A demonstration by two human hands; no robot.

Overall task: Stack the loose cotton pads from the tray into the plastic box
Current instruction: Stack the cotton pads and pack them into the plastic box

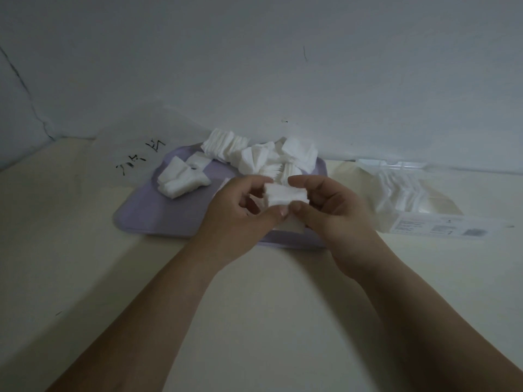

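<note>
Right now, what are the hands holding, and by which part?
A small stack of cotton pads: left hand grips its left edge, right hand its right edge.

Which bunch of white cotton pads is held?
The small square stack pinched between left hand and right hand above the lilac tray; all others lie untouched.

Dim light; pale cracked wall [254,66] behind cream table [268,292].
</note>
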